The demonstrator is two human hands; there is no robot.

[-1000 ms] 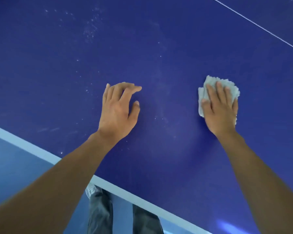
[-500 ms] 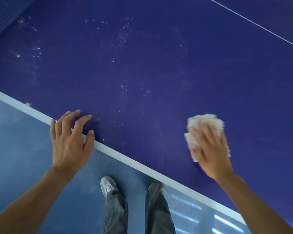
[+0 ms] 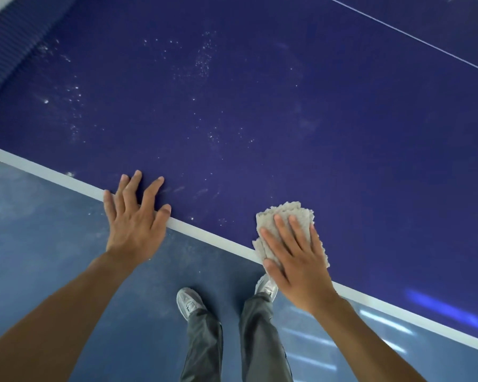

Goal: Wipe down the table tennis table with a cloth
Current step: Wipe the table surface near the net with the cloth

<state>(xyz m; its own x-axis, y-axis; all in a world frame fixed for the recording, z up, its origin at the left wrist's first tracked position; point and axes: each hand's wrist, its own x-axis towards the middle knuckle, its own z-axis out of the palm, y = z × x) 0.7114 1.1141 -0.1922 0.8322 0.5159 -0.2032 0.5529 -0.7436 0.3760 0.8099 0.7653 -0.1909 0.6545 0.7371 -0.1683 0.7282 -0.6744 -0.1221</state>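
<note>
Dark blue table tennis table (image 3: 287,106) fills the head view, with white dust specks (image 3: 203,63) lying far from both hands. The right hand (image 3: 297,263), fingers straight, presses the folded pale grey cloth (image 3: 286,217) on the white edge line (image 3: 213,235). The left hand (image 3: 135,220) rests flat on that edge, holding nothing. Ungripped, the cloth may slide off, and the far specks may be missed.

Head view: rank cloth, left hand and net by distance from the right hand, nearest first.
1. cloth: under the right hand, at the near edge of the table.
2. left hand: to its left, on the same edge.
3. net: far top-left corner.
</note>
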